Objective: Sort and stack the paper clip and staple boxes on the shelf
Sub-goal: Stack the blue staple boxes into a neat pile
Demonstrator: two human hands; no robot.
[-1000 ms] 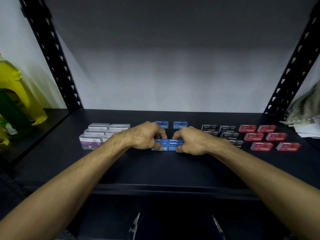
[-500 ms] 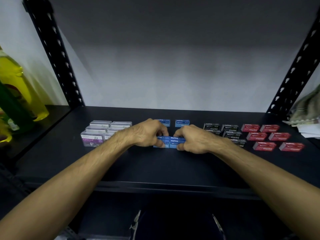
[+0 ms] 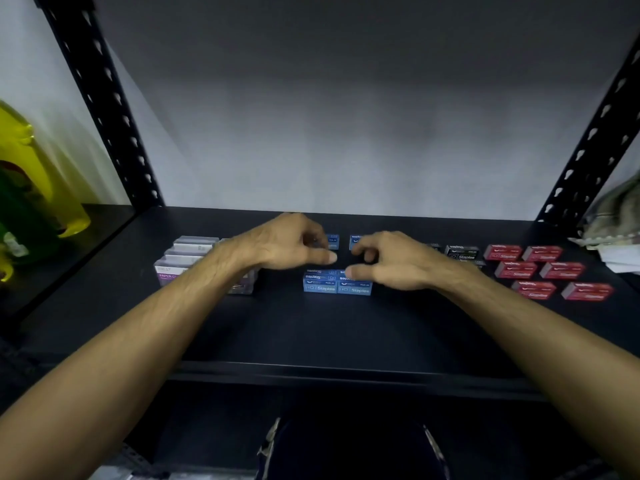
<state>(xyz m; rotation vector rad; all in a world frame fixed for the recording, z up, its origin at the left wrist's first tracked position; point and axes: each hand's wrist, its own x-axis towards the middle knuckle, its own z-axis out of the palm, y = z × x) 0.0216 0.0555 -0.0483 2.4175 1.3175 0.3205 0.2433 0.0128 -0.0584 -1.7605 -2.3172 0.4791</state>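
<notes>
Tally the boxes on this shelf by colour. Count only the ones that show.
Red staple boxes: 6
Blue staple boxes: 6
Black staple boxes: at least 3, others hidden
Clear paper clip boxes: at least 5, others hidden
Total: at least 20 in view

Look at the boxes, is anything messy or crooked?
Nothing stands out. The blue staple boxes sit stacked squarely, the red boxes lie in neat rows, and both hands, left hand and right hand, hold nothing.
</notes>
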